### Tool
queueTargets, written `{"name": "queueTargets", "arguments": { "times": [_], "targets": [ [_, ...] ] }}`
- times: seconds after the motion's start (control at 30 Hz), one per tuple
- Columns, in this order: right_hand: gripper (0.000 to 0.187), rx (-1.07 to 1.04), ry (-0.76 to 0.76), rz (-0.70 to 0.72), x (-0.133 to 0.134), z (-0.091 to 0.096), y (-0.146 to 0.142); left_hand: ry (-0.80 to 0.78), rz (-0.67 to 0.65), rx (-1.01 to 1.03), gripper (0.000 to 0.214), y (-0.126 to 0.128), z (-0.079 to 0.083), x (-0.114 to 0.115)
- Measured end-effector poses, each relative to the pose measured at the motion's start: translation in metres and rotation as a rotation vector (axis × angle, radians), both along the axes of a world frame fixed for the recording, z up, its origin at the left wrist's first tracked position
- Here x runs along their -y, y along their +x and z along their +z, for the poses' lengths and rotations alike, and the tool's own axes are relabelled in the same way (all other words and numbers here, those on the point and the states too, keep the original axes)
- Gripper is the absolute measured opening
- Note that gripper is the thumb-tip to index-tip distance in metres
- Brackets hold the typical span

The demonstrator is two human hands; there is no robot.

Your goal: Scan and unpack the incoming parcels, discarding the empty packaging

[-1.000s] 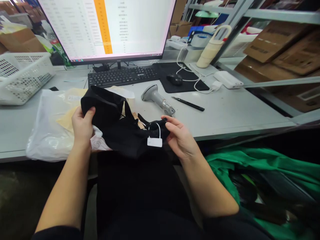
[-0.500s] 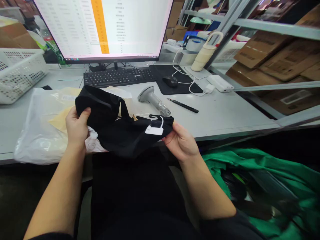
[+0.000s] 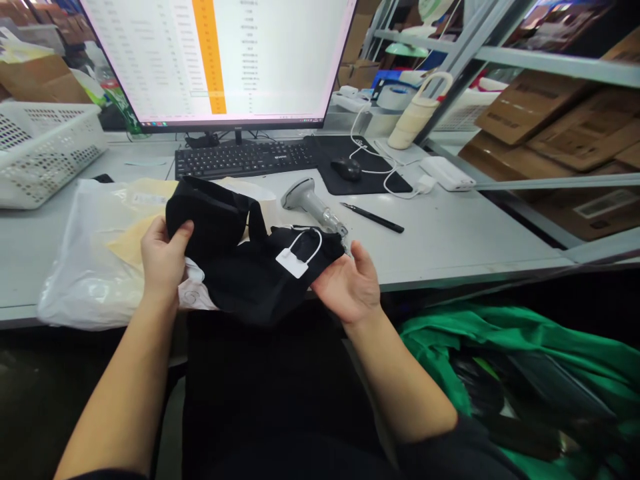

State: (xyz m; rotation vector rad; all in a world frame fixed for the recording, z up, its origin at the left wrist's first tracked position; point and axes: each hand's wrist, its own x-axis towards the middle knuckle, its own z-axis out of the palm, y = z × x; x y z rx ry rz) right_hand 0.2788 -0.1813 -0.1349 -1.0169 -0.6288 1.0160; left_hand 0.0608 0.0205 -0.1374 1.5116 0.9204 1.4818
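A black bra [image 3: 240, 287] is stretched between my hands above the front edge of the desk. My left hand [image 3: 164, 257] is closed on its cup end, with the thumb on top of the fabric. Under the other end lies my right hand [image 3: 353, 283], palm up and thumb raised away from the cloth; its fingers are partly hidden beneath the bra. A white tag [image 3: 292, 263] on a looped white string rests on the black fabric, near my right hand. Behind the bra, on the desk, lies a grey handheld scanner [image 3: 313, 203].
A clear plastic bag [image 3: 90, 267] with pale contents lies at left, by a white basket [image 3: 55, 157]. Further back are a keyboard [image 3: 240, 159], mouse [image 3: 346, 169] and monitor [image 3: 290, 60]. A black pen [image 3: 373, 217] lies at right. Green cloth [image 3: 450, 333] hangs below the desk.
My right thumb has lifted off the bra's edge and the palm has opened upward. The white tag has shifted left and turned, its loop now standing out. My left hand keeps its hold.
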Motion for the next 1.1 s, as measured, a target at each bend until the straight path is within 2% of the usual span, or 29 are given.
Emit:
{"name": "queueTargets", "arguments": {
  "times": [0.07,0.1,0.2,0.27,0.3,0.37,0.4,0.43,0.5,0.57,0.63,0.73,0.83,0.93,1.0,1.1],
  "targets": [
    [0.04,-0.073,0.018,-0.013,-0.003,-0.002,-0.003,0.087,0.042,-0.065,0.027,-0.001,-0.002,0.0],
    [0.034,-0.11,0.03,-0.003,-0.003,-0.002,-0.004,0.184,0.073,-0.105,0.029,-0.002,-0.002,0.001],
    [0.03,-0.226,0.072,0.052,-0.005,-0.002,-0.008,0.667,0.128,-0.268,0.049,-0.005,0.01,0.016],
    [0.021,-0.295,0.097,0.074,-0.005,0.001,-0.012,0.932,-0.011,-0.444,0.045,-0.004,0.027,0.037],
    [0.015,-0.321,0.108,0.079,-0.005,0.002,-0.014,0.978,-0.134,-0.552,0.038,-0.002,0.036,0.05],
    [0.006,-0.349,0.133,0.08,-0.006,0.005,-0.018,0.909,-0.368,-0.779,0.028,0.007,0.051,0.076],
    [0.005,-0.353,0.146,0.072,-0.006,0.005,-0.021,0.843,-0.421,-0.881,0.034,0.014,0.056,0.087],
    [0.008,-0.352,0.159,0.06,-0.006,0.005,-0.023,0.784,-0.429,-0.969,0.047,0.021,0.057,0.096],
    [0.014,-0.343,0.176,0.036,-0.005,0.004,-0.028,0.72,-0.361,-1.11,0.073,0.035,0.053,0.107],
    [0.019,-0.333,0.187,0.03,-0.002,0.003,-0.033,0.704,-0.285,-1.201,0.08,0.046,0.044,0.11],
    [0.021,-0.326,0.192,0.04,0.002,0.003,-0.037,0.671,-0.256,-1.217,0.077,0.052,0.036,0.105],
    [0.024,-0.339,0.19,0.043,0.009,0.005,-0.038,0.519,-0.393,-1.05,0.069,0.053,0.031,0.092],
    [0.023,-0.382,0.18,-0.004,0.011,0.009,-0.035,0.184,-0.605,-0.705,0.053,0.048,0.032,0.076],
    [0.023,-0.408,0.184,-0.065,0.01,0.01,-0.03,-0.073,-0.68,-0.458,0.049,0.042,0.03,0.067],
    [0.023,-0.41,0.171,-0.087,0.009,0.01,-0.03,-0.082,-0.723,-0.392,0.052,0.04,0.025,0.067],
    [0.029,-0.358,0.098,-0.094,0.007,0.008,-0.031,0.055,-0.772,-0.421,0.052,0.039,0.019,0.074]
  ]
}}
